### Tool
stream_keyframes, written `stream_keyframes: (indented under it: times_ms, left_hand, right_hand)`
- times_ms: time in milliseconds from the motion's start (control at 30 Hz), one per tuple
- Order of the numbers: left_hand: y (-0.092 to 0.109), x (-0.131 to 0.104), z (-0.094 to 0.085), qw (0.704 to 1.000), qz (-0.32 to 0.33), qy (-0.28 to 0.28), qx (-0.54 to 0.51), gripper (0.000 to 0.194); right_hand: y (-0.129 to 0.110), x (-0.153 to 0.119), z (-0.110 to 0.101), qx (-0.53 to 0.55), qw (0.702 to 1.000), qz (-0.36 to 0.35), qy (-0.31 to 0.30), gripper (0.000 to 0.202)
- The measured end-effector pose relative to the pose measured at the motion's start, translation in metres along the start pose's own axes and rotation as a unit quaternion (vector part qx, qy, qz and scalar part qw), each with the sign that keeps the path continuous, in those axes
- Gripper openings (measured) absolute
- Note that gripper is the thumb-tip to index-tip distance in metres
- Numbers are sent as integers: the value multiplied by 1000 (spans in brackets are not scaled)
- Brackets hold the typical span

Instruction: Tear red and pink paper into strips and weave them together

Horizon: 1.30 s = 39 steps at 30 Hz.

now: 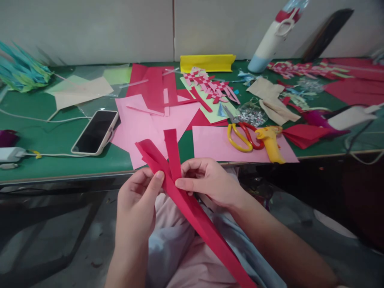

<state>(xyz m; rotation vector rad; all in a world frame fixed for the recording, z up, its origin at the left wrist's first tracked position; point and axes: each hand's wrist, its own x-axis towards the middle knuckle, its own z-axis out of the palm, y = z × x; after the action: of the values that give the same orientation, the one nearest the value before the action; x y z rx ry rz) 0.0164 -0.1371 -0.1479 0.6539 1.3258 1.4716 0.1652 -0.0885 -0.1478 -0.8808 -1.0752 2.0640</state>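
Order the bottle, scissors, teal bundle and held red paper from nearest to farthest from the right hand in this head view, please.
1. Red paper: pinched in the right hand.
2. Scissors: ahead, to the right.
3. Bottle: back right.
4. Teal bundle: far left, at the back.

1. Illumination: muted, diffuse; the source lies outside the frame.
2. Shadow: soft on the pale wall (120, 30), deep beneath the green table (27, 120), darkest at lower right.
3. Distortion: wide-angle; the bottle (267, 47) leans outward.
4. Focus: slightly soft overall; turquoise paper (22, 70) smears at left.
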Motion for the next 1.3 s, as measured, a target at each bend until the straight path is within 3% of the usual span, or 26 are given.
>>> stream_keyframes:
  times_ms: [167,400,533,700,800,1300]
  left_hand:
    - [2,1,0,1000,6,13,-5,20]
    - [-1,3,-2,999,20,25,26,20]
    - [-4,5,-4,999,18,-6,29,19]
    - [-7,2,-5,994,-43,-85,50,22]
    - [-7,0,-3,992,-67,-104,37,18]
    - [-5,-3,4,995,-83,-57,-13,18]
  right_hand:
    - [-2,-1,-2,-24,1000,-13,3,25]
    - [-6,-1,-2,-60,998,35,-9,31]
    - [-7,0,-3,-68,997,30,-12,28]
    - [-8,2,-6,-72,997,20,-6,31]
    - [-7,2,-9,-73,997,12,-7,31]
    - [4,4,-8,-40,999,-3,26,26]
